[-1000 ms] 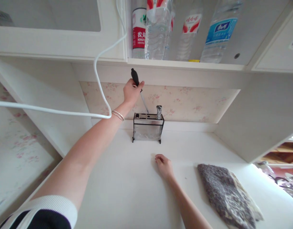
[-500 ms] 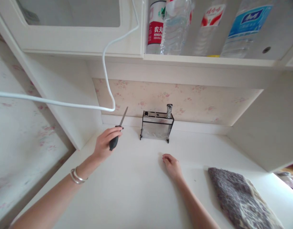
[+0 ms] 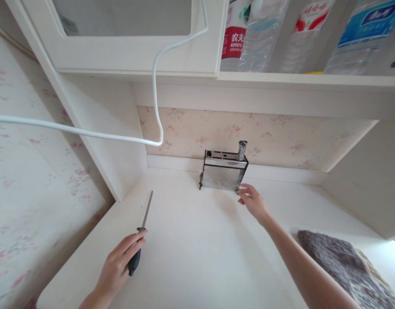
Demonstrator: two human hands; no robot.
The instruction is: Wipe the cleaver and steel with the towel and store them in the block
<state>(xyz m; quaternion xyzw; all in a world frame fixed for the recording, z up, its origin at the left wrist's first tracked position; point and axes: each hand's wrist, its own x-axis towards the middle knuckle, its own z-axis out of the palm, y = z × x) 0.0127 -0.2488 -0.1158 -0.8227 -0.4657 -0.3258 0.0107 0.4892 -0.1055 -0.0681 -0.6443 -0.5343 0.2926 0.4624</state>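
My left hand (image 3: 120, 262) is closed around the black handle of a sharpening steel (image 3: 147, 211), low over the white counter on the left. The thin metal rod points up and away from me. Against the back wall stands a knife block (image 3: 221, 177) with clear sides, a black frame and a slotted metal top. One greyish, worn-looking handle (image 3: 242, 151) sticks up from its right end. Beside the block's lower right corner is my right hand (image 3: 254, 205), fingers apart and holding nothing. Whether its fingertips touch the block I cannot tell.
A white cable (image 3: 157, 103) hangs in front of the cabinet and runs off left. Plastic bottles (image 3: 258, 40) stand on the shelf above. On the right of the counter (image 3: 187, 240) lies a grey fluffy cloth (image 3: 342, 262). Side panels bound the recess.
My left hand has drawn the sharpening steel down and back toward me. My right hand has moved forward and right to the knife block, its fingers opening. The view has shifted left.
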